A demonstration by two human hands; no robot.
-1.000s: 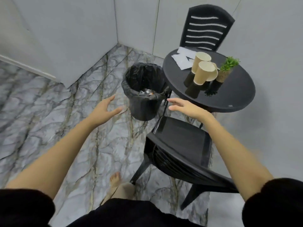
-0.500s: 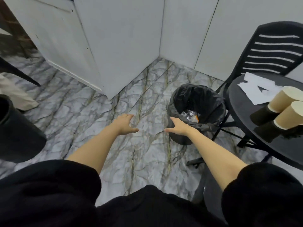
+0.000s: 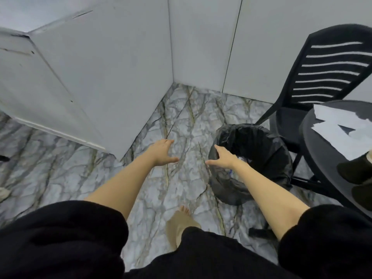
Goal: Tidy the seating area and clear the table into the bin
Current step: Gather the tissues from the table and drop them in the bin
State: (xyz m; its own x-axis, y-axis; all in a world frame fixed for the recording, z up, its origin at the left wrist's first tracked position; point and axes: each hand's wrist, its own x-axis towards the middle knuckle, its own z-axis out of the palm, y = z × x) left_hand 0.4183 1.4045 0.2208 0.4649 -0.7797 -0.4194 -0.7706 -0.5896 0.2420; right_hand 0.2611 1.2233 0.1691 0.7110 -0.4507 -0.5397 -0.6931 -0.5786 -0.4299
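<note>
While both hands are empty, the clearing stage has not visibly begun. The left hand (image 3: 162, 152) is extended over the marble floor (image 3: 181, 121) with fingers spread and holds nothing. The right hand (image 3: 223, 157) is also spread and empty, and it overlaps the near rim of the bin (image 3: 261, 141); contact with the rim cannot be confirmed. The bin, lined with a black bag, stands on the floor between the corner of the walls and the worktop (image 3: 322, 158), just beside the worktop's left edge. Some refuse shows inside it, partly hidden by the right forearm. White paper sheets (image 3: 340, 127) lie at the far edge of the worktop, and dark objects (image 3: 356, 170) sit at its right edge, cut off by the frame. One slatted black chair (image 3: 326, 73) stands behind the worktop. Judged from this layout, the paper and remaining items are yet to be binned, and the seating is unconfirmed. No brand, label or legible writing appears anywhere.
</note>
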